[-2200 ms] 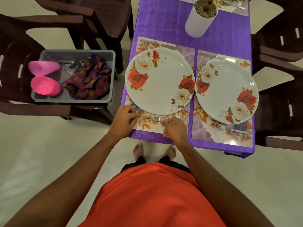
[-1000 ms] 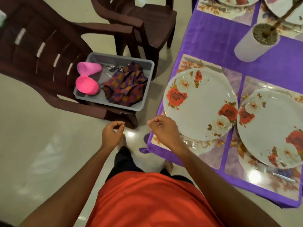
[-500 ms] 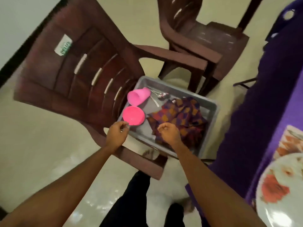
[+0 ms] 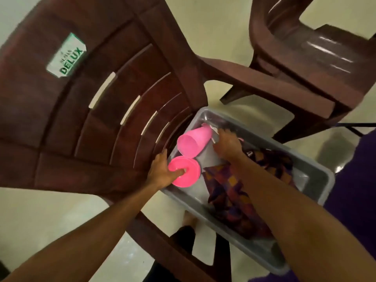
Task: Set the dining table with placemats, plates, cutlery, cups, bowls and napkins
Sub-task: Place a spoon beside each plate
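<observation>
A grey tray rests on the seat of a brown plastic chair. A pink bowl stands in the tray's near-left corner. My left hand pinches the bowl's rim, thumb inside and fingers outside. A pink cup lies on its side just beyond the bowl. My right hand reaches past the cup, its fingers curled down onto metal cutlery at the tray's far end; most of the cutlery is hidden. Checked purple-and-orange napkins fill the tray's right half under my right forearm.
A second brown chair stands behind the tray. The purple tablecloth hangs at the right edge of view. Pale floor surrounds the chairs, and my foot shows below the tray.
I turned from the table to the tray on the chair. Both hands dropped into it: the left took hold of the pink bowl, and the right moved over the napkins to the cutlery.
</observation>
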A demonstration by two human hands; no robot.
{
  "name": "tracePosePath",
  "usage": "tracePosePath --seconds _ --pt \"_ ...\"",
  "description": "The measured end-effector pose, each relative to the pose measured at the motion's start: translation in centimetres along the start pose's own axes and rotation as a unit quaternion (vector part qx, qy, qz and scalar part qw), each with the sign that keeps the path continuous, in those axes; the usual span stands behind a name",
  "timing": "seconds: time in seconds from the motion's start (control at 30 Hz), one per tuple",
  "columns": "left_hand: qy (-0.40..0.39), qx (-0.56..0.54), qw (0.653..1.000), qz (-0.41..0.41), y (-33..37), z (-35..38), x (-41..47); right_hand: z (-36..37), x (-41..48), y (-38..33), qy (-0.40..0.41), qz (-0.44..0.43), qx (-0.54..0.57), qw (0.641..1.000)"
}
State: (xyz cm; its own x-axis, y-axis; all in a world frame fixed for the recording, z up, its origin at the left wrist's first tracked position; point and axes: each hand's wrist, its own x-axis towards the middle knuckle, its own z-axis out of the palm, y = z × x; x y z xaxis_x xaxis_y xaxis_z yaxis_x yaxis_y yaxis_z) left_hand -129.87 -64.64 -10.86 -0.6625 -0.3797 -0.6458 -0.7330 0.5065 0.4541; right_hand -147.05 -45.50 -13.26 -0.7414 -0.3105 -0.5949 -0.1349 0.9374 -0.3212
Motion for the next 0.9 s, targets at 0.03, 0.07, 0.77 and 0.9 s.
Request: tracePosePath --seconds 0.03,0.07,0.77,0.9 --pt "-0.014 -0.002 1.000 -0.008 -0.2 0.4 0.3 0.4 0.7 0.0 -0.005 0.003 -0.027 1.000" --pt "-0.027 -0.010 0.999 -0.013 -0.5 0.9 0.6 0.9 1.3 0.0 -0.007 0.010 -0.051 0.999" --pt "-0.030 -0.060 0.997 -0.042 0.9 0.6 0.1 1.3 -1.0 4.2 0.031 0.037 -0.091 0.995" --pt "0.077 -0.138 0.987 0.005 1.9 -0.3 -2.8 -0.8 -4.4 3.7 0.072 -0.016 -0.033 0.997"
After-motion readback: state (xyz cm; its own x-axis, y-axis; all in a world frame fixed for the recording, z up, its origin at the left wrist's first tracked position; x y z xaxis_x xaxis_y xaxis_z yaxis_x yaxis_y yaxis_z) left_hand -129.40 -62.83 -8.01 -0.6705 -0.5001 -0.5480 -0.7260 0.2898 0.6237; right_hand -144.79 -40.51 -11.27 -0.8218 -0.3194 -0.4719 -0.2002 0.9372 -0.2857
